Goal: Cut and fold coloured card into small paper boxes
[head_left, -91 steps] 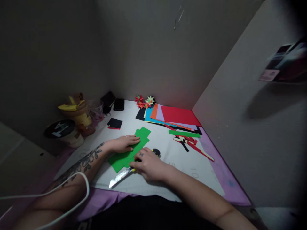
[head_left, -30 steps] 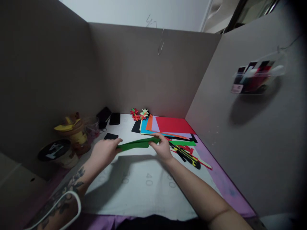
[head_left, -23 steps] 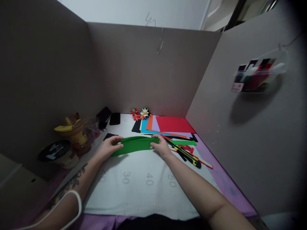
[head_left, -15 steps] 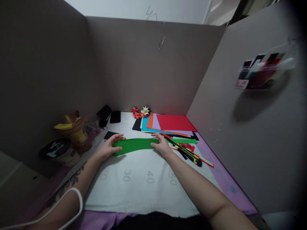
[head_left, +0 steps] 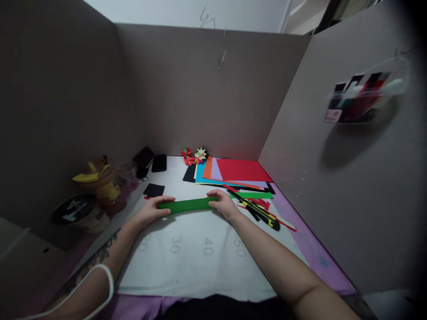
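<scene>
**A:** Far left, by the wall, a yellow-lidded tub [head_left: 100, 182] with a dark round lid [head_left: 75, 209] in front of it. Coming in, what's the left hand [head_left: 151, 210] doing?

**B:** Fingers curled over the left end of the green paper strip [head_left: 187, 205], thumb under it – gripping it. The strip lies low across the white cutting mat [head_left: 200, 262], beyond the printed numbers.

**A:** Behind that hand, a small black square [head_left: 154, 190], and two dark phones [head_left: 151, 161] back by the wall.

**B:** Centre now: the strip runs between both hands, narrow and looking folded along its length.

**A:** And the right hand [head_left: 224, 205]?

**B:** Closed on the right end, fingers on top, pinching it. Whether the strip touches the mat, I cannot tell.

**A:** Behind, paper stars [head_left: 195, 155], then the fanned coloured sheets [head_left: 233, 173], red on top.

**B:** Just right of the right hand, a yellow-and-black utility knife [head_left: 262, 213] lies across paper offcuts [head_left: 267, 205]. On the right wall, a clear pocket of cards [head_left: 360, 98].
</scene>
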